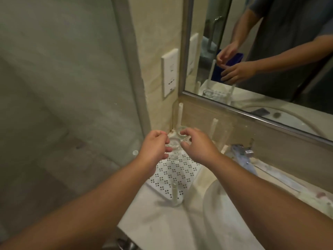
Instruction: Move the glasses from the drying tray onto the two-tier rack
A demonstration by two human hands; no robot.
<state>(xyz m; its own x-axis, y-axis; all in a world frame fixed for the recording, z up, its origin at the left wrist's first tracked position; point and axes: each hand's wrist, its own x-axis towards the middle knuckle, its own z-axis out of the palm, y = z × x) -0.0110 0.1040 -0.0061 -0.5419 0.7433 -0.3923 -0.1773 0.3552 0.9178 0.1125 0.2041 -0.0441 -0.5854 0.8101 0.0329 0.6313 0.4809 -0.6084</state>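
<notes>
A frosted glass partition fills the left of the scene, its metal edge running down toward the tabletop, which is pale and stretches from the near edge to the far corner. On the right a framed mirror hangs above a tiled backsplash and reflects the person's arms and a dark blue object. A white round sink basin sits near and right, with a chrome tap beyond it against the backsplash. A white wall socket plate is fixed on the far wall between partition and mirror.

The rack stands in the far corner of the tabletop, a white perforated shelf with pale upright posts; one post rises at its near corner, another at the far corner and a third to the right.

Both forearms reach in from the near edge. The left hand and the right hand meet over the far end of the perforated shelf, close together. Between them are two clear glasses, one beside the other at the far end of the rack. The left fingers are curled and pinch the nearer glass at its left side; the right fingers are curled over the rim of the farther glass. Whether the glasses rest on the shelf or are lifted just off it cannot be told.
</notes>
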